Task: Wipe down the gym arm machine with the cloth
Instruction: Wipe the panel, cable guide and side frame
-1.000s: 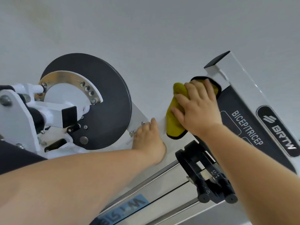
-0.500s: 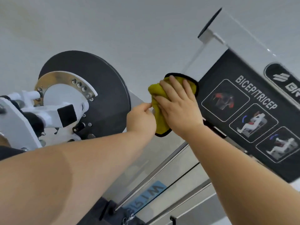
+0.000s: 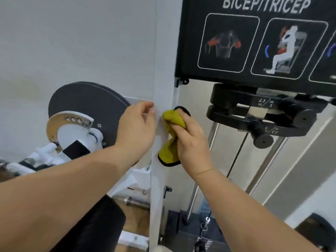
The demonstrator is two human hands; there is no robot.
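Your right hand (image 3: 190, 142) grips the yellow cloth (image 3: 171, 140), fingers curled tight round its bunched middle. The black-edged lower end of the cloth hangs out below your palm. The cloth lies against the right face of the white upright post (image 3: 163, 70), just under the corner of the black BICEP/TRICEP placard (image 3: 254, 42).

Your left hand (image 3: 136, 130) is on the other side of the post. Its fingers are loosely bent and hold nothing, and the fingertips (image 3: 149, 106) touch the post's left edge. Behind that hand stands the dark round pulley disc (image 3: 85, 100) with its drilled metal arc.

To the right of the cloth, black weight plates (image 3: 254, 113) sit on shiny guide rods (image 3: 265, 166). A black pad (image 3: 101, 220) lies below your left forearm.
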